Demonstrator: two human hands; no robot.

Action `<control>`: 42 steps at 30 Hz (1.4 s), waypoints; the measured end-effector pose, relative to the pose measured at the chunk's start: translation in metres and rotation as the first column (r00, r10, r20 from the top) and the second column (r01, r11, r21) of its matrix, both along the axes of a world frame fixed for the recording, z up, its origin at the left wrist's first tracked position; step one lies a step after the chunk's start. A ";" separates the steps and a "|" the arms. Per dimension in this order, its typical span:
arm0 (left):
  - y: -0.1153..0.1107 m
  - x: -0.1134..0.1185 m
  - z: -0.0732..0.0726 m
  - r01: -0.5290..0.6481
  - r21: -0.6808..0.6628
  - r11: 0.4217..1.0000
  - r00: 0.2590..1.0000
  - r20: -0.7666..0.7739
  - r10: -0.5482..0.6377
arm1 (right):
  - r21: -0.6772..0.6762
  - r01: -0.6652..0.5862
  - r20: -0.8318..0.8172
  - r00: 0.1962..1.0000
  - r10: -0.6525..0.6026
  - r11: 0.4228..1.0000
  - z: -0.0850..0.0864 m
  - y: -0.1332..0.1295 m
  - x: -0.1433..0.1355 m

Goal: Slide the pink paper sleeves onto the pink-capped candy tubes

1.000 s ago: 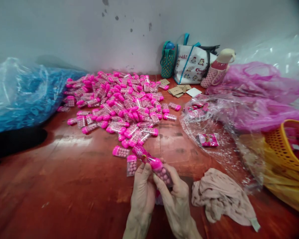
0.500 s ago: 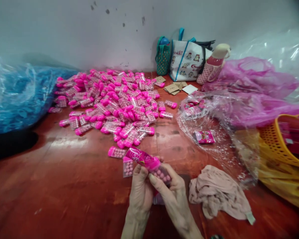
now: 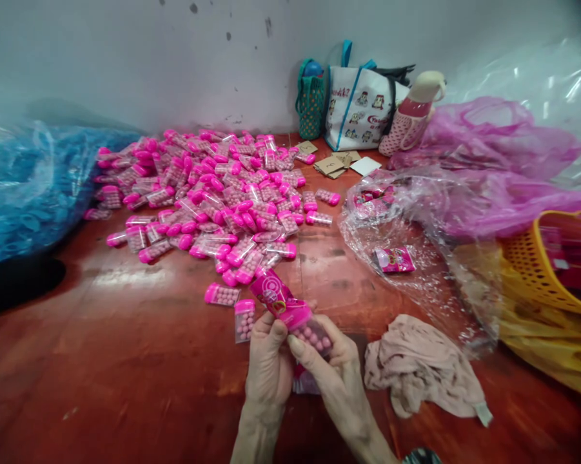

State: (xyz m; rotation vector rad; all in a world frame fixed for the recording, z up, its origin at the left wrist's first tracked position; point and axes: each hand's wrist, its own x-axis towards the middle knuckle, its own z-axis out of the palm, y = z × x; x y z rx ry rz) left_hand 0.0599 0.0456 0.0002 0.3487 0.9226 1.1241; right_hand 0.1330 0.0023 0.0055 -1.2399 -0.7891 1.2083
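Both hands meet at the lower middle around one clear container of pink balls (image 3: 314,336), tilted, with a printed pink sleeve (image 3: 278,298) over its upper left end. My left hand (image 3: 271,361) pinches the sleeve's lower edge between thumb and fingers. With thumb and fingers, my right hand (image 3: 336,367) grips the container's clear body. Just left of them, two similar containers lie on the red surface, one upright in view (image 3: 244,320) and one sideways (image 3: 222,294). Beneath the hands, a pink and purple item is mostly hidden. Behind lies a large heap of pink-capped containers (image 3: 213,187).
Blue plastic bag (image 3: 33,193) at left. At the back stand a green bottle holder (image 3: 310,106), a white tote (image 3: 358,113) and a pink bottle (image 3: 409,116). Cards, clear film, a pink packet (image 3: 395,260), a beige cloth (image 3: 423,367) and a yellow basket (image 3: 532,264) are at right.
The printed sleeve now points more steeply upward over the container, both hands still gripping. The whole view has shifted slightly, moving the surroundings up and left.
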 end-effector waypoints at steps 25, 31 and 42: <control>0.008 -0.003 -0.005 -0.023 0.165 0.986 0.991 -0.124 0.044 | -0.041 -0.021 0.256 0.966 0.031 0.999 0.003 -0.004 0.001; 0.005 -0.010 -0.004 0.117 0.217 0.969 0.990 -0.103 -0.096 | -0.010 -0.135 -0.055 0.989 0.134 0.991 0.006 0.001 0.011; 0.008 -0.008 0.001 0.030 0.188 0.982 0.989 -0.149 -0.002 | -0.034 -0.100 0.292 0.951 0.105 0.994 -0.001 -0.003 0.006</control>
